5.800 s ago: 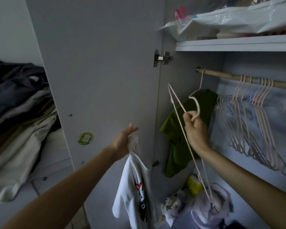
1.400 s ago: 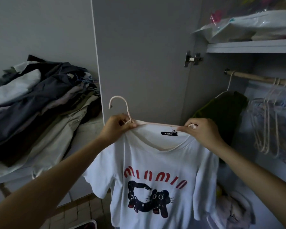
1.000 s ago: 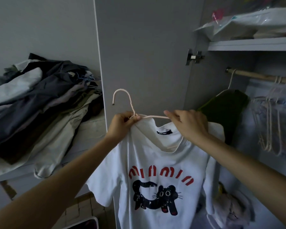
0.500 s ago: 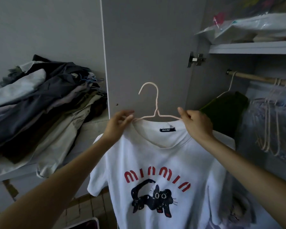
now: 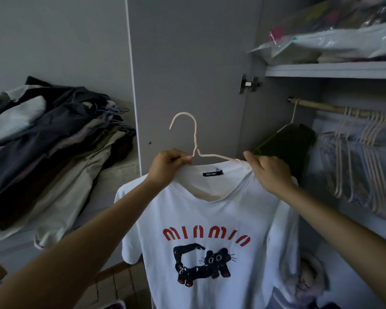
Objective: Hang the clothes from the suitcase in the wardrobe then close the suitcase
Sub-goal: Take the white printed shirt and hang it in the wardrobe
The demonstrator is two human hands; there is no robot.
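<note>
Shirt now on the hanger

The white T-shirt (image 5: 210, 230), earlier dangling from the left hand (image 5: 165, 167) beside the wardrobe door (image 5: 187, 63), is threaded on the pink hanger (image 5: 195, 141); the right hand (image 5: 269, 172) has moved to its shoulder.

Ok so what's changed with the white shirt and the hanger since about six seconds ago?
Then the left hand held the white T-shirt hanging low, and the right hand held the bare pink hanger by its hook. Now the hanger is inside the shirt's neck, hook upright, and both hands grip the shoulders, holding the shirt up in front of the wardrobe door. The green garment and the empty hangers are still on the rail.
</note>
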